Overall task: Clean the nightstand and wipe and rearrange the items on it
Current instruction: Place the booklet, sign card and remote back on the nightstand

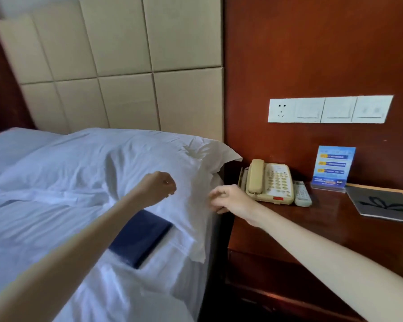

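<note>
The dark wooden nightstand (312, 231) stands right of the bed. On it, by the wall, are a beige telephone (269, 181), a pale remote control (301, 193), a blue sign in a clear stand (333, 167) and a grey booklet (382, 203). A white pillow (116, 163) lies at the head of the bed, its edge hanging over toward the nightstand. My left hand (159, 187) is a closed fist just over the pillow. My right hand (230, 198) curls its fingers around the pillow's right edge. A navy blue folder (140, 238) lies on the sheet, partly under the pillow.
A padded beige headboard (126, 66) rises behind the bed. A white socket and switch panel (328, 109) is set in the wood wall above the nightstand. The nightstand's front has a drawer (265, 280) below the top.
</note>
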The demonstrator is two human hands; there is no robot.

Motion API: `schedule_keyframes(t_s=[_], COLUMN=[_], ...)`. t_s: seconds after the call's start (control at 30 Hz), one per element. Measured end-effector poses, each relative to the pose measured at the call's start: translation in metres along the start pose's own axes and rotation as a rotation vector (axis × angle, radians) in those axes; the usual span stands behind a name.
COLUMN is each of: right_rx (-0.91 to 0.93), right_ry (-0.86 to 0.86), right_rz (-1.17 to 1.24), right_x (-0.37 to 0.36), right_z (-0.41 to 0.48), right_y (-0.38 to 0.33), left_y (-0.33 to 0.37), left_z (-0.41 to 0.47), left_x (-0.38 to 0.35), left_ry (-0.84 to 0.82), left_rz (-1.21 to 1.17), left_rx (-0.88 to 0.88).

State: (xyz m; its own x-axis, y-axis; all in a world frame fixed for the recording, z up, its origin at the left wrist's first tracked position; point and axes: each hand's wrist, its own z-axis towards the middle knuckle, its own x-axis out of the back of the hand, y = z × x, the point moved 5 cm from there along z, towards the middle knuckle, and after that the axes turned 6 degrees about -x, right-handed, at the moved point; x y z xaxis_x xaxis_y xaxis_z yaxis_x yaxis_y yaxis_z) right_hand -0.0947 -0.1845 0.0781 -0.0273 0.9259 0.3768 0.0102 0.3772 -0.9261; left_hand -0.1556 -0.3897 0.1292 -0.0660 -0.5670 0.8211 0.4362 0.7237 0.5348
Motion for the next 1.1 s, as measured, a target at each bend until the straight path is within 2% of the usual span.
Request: schedule_keyframes(t_s=[0.17, 0.3, 0.4, 0.6, 0.77, 0.93, 1.1], right_rx=[0.029, 0.036, 0.055, 0.097, 0.145, 0.28, 0.397], right_ry=[-0.136, -0.174, -0.153, -0.097, -0.159, -0.271, -0.274], right_rz=[0.05, -0.009, -0.1, -0.217, -0.347, -0.561, -0.648], right_x=[-0.067, -0.101, -0.111, -0.12, -0.127, -0.133, -0.133], right_z=[0.014, 0.022, 0.026, 0.035, 0.032, 0.019, -0.002], right_y=[-0.009, -0.015, -0.019, -0.026, -0.023, -0.025, -0.026], left_y=[-0.084, -0.132, -0.15, -0.159, -0.161, -0.144, -0.113], left_z=[-0.035, -0.057, -0.06, -0.056, -0.051, -0.056, -0.052], left_x=[0.039, 0.049, 0.043, 0.041, 0.054, 0.069, 0.087], left_ry=[0.048, 0.193, 0.148, 0.077, 0.068, 0.04, 0.157], left_rz=[0.225, 0.211, 0.124, 0.121, -0.058, -0.277, -0.514], left_rx=[0.189, 0.279, 0.351, 0.352, 0.385, 0.41, 0.362])
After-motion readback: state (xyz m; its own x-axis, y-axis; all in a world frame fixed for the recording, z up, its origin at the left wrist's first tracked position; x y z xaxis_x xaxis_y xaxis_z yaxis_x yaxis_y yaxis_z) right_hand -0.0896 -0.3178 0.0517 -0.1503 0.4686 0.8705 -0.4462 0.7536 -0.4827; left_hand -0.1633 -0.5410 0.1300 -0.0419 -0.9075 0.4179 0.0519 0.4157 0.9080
